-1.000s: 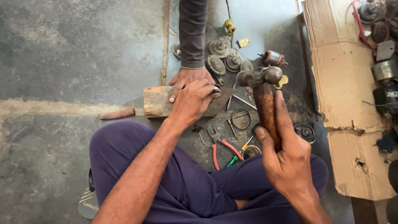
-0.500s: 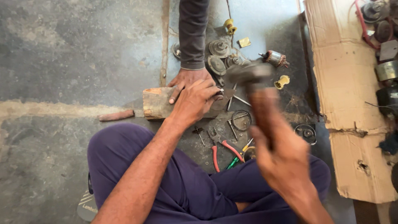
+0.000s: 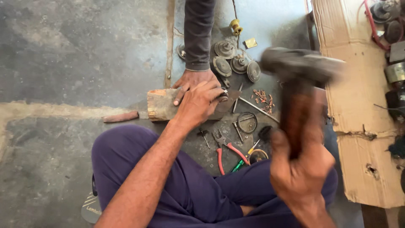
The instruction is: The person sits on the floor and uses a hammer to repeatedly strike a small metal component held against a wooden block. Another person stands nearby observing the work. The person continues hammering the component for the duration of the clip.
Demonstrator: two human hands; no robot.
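Hammer point(image 3: 301, 80) blurring, raised, right hand point(image 3: 301, 169) wrapping wooden handle tight. Left hand point(image 3: 198, 103) pressing small metal part point(image 3: 222, 97) onto wooden block point(image 3: 162, 104) on floor; co-worker's hand point(image 3: 192, 80) touching block too.

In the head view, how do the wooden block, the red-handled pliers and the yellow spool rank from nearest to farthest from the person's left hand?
1. Wooden block: directly under the left hand, touching it.
2. Red-handled pliers: on the floor below the hand, toward the person's legs.
3. Yellow spool: farthest, at the top, beside the other person's grey sleeve.
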